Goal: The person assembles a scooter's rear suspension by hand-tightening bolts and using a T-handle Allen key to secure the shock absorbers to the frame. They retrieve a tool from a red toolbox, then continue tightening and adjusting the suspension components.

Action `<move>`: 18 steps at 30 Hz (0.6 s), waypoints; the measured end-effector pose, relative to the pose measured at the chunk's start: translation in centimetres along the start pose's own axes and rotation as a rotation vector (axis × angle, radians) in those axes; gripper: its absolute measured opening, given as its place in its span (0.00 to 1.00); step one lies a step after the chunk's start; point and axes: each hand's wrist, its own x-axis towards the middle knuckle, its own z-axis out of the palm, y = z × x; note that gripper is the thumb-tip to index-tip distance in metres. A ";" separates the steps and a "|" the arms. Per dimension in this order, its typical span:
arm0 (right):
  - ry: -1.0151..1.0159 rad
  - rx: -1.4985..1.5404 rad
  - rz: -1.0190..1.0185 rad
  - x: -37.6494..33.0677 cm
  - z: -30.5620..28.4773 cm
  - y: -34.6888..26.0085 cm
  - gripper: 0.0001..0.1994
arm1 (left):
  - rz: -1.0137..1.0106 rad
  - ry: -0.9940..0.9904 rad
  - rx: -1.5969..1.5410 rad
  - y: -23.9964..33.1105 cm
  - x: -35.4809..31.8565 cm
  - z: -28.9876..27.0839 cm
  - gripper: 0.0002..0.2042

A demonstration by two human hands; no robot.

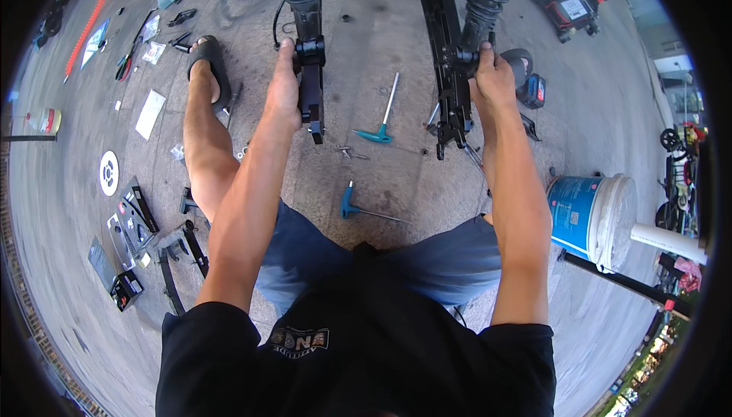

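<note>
Item: I have both hands closed on the black frame. Left hand point(286, 85) clamps the left arm point(311, 85) below its spring; right hand point(494, 74) the right arm point(451, 74), steadying both. Two blue wrenches point(379, 133) on the floor between hands, within reach.
</note>
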 end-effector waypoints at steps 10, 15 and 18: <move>-0.248 0.483 0.179 0.9 1.1 1.5 0.25 | 0.004 0.025 0.023 0.3 0.1 0.2 0.26; 0.333 0.645 -0.063 -3.0 -2.5 -2.5 0.16 | -0.052 -0.027 0.030 0.3 0.3 0.0 0.30; 0.042 0.646 -0.364 -7.8 -5.2 -6.9 0.12 | -0.020 0.007 0.003 -0.1 0.5 0.0 0.27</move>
